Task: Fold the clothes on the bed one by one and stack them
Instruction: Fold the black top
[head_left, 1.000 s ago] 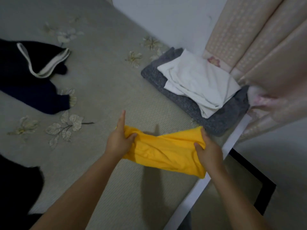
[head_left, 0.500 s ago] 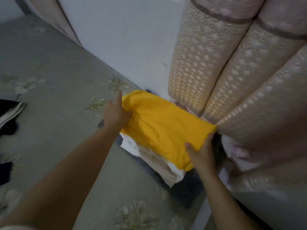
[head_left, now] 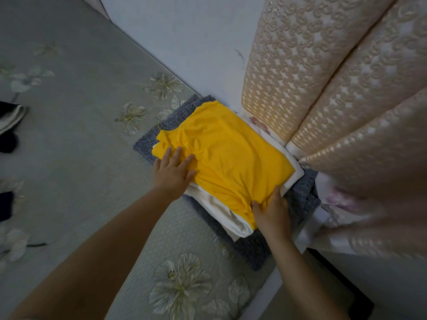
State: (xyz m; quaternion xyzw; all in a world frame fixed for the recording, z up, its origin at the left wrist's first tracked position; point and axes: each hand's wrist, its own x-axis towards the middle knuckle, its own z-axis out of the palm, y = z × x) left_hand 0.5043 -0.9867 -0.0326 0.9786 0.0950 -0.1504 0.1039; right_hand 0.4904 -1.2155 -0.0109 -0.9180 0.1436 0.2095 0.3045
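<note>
Where half a second before the folded yellow garment (head_left: pixel 226 158) had been carried tilted in the air above the pile, it now lay flat on top of the stack, over the folded white garment (head_left: pixel 221 211) and the grey knitted one (head_left: pixel 251 248) at the corner of the bed (head_left: pixel 80 146), close against the patterned curtain (head_left: pixel 323 88). The left hand (head_left: pixel 172 173) had given up its grip on the cloth's edge and rested palm-down on the near left part of the yellow fabric, its fingers (head_left: pixel 176 155) straight and spread, pressing the cloth flat. The right hand (head_left: pixel 271 212) was at the near right corner, its fingers curled into the bunched yellow edge, pinching it against the white layer beneath. A second before that, the yellow piece had been stretched between both hands low over the bedsheet, well apart from the stack. Dark clothes (head_left: pixel 9 125) lay unfolded at the far left edge of the bed.
</note>
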